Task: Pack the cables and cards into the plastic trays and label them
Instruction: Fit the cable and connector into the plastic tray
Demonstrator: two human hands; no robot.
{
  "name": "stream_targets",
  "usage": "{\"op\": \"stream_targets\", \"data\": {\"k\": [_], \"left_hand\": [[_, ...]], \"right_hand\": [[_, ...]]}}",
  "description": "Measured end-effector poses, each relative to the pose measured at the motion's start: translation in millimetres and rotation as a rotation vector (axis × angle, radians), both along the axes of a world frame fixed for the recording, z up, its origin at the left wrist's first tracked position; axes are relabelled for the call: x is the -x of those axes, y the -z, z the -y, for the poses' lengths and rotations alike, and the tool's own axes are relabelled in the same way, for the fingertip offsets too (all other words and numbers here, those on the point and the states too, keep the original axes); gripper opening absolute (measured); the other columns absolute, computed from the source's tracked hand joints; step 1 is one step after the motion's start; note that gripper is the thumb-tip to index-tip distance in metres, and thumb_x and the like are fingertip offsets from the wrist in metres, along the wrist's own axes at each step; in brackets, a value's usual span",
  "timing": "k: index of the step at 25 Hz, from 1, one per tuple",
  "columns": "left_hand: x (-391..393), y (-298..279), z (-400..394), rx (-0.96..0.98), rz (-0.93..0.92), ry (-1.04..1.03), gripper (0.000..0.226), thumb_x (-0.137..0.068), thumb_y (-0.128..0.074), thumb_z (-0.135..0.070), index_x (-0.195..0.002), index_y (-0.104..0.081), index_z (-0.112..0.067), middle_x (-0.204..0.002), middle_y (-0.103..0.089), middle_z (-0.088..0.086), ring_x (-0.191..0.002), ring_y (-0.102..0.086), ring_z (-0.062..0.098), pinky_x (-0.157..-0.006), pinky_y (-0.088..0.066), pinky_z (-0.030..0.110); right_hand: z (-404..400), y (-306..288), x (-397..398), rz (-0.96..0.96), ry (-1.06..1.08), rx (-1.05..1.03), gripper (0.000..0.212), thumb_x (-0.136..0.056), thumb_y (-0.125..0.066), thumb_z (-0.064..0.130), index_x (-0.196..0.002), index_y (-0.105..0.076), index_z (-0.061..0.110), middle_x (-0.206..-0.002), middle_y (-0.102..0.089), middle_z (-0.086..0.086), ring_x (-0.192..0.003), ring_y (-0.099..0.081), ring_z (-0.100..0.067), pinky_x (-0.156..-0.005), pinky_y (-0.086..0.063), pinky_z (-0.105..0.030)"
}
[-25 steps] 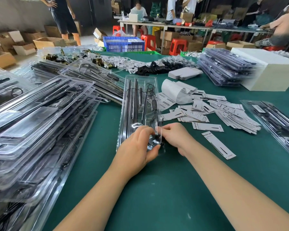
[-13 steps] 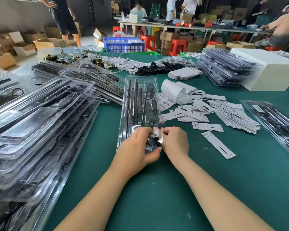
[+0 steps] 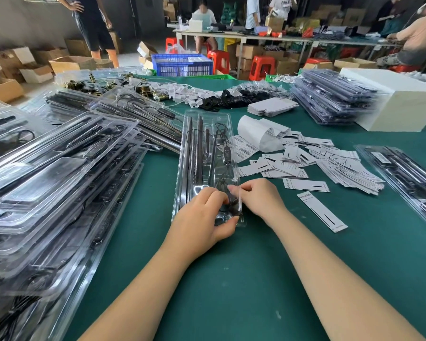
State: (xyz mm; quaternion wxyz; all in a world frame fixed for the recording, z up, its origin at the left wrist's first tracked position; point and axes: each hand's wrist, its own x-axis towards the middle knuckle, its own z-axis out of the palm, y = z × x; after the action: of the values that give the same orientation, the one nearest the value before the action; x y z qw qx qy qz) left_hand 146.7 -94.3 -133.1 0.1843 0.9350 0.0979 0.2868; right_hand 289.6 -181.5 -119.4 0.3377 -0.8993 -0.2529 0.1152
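Observation:
A long clear plastic tray (image 3: 207, 148) lies lengthwise on the green table in front of me, holding dark rods, a small black controller and a black cable (image 3: 232, 202) coiled at its near end. My left hand (image 3: 202, 217) grips that near end, thumb along the front rim and fingers curled on top. My right hand (image 3: 256, 198) pinches the tray's right rim beside the coiled cable. White cards (image 3: 330, 166) with black stripes lie scattered to the right, one single card (image 3: 321, 210) closest. A barcode label roll (image 3: 258, 134) sits behind them.
Tall slanting stacks of packed trays (image 3: 59, 180) crowd the left side. Another tray stack (image 3: 330, 102) and a white box (image 3: 399, 102) stand at the back right. A single tray (image 3: 408, 173) lies at the right edge. People work at tables behind.
My right hand has shifted slightly from the tray's near right corner up along its right rim. My left hand stays on the tray's near end, fingers a little further over the top.

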Motion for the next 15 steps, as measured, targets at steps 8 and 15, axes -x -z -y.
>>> {"op": "stream_targets", "data": {"k": [8,15], "left_hand": [[-1,1,0,0.02,-0.033,-0.02,0.04,-0.071,-0.075,-0.039,-0.099,-0.063,-0.014,-0.104,-0.06,-0.005,-0.082,-0.059,0.013,-0.063,-0.04,0.02],[-6,6,-1,0.001,-0.032,-0.06,0.052,-0.067,-0.074,-0.047,-0.104,-0.058,-0.015,-0.098,-0.063,-0.005,-0.085,-0.059,0.017,-0.067,-0.036,0.018]], "right_hand": [[-3,17,22,0.125,0.195,-0.2,0.018,-0.082,-0.069,0.049,-0.086,-0.071,0.031,-0.07,-0.062,0.011,-0.071,-0.059,-0.012,-0.053,-0.039,-0.024],[35,11,4,-0.03,-0.289,-0.098,0.044,-0.091,-0.064,0.023,-0.133,-0.057,0.034,-0.095,-0.067,0.001,-0.076,-0.057,-0.011,-0.077,-0.046,-0.028]]}}
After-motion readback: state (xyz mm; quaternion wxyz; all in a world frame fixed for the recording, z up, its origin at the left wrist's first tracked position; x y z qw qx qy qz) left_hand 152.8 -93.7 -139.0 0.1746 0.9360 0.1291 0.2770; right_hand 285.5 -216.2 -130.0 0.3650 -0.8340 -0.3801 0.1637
